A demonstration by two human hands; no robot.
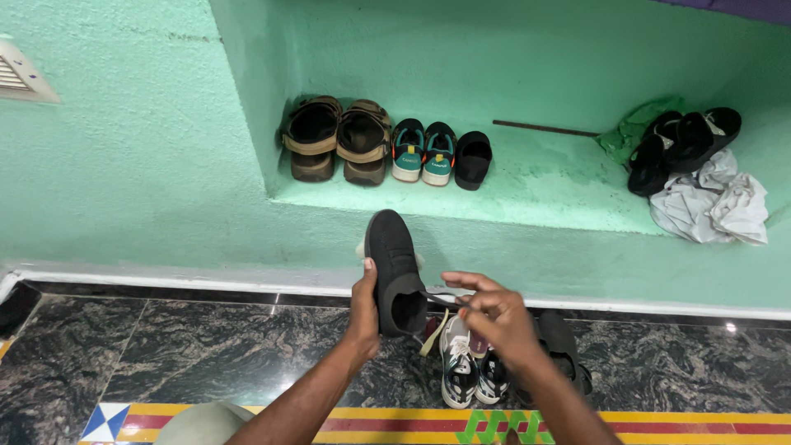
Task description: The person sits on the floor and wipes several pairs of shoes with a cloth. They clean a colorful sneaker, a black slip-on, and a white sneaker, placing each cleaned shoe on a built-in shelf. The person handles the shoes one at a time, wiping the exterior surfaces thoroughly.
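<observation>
I see the left hand (363,306) wrapped around the heel end of a black slip-on shoe (394,268), fingers closed behind it, thumb lying up along its left side. The right hand (493,317) is partly curled, thumb and forefinger pinched on the shoe's heel pull tab (441,299) at the right of the opening; other fingers loose.

Shoe held in the air above the dark marble floor (206,346), in front of the green ledge. Long axis runs near upright in my view, toe up toward the shelf, heel and opening down toward me. Slight lean to the left at the toe.

Below the right hand on the floor: white and black sneakers (461,371) and a dark shoe (564,346), close together.

In the green niche shelf (544,181): brown sandals (338,138), teal sneakers (423,152), one black shoe (473,159), toes out. Far right: black sandals (684,144) on crumpled grey cloth (717,206)
</observation>
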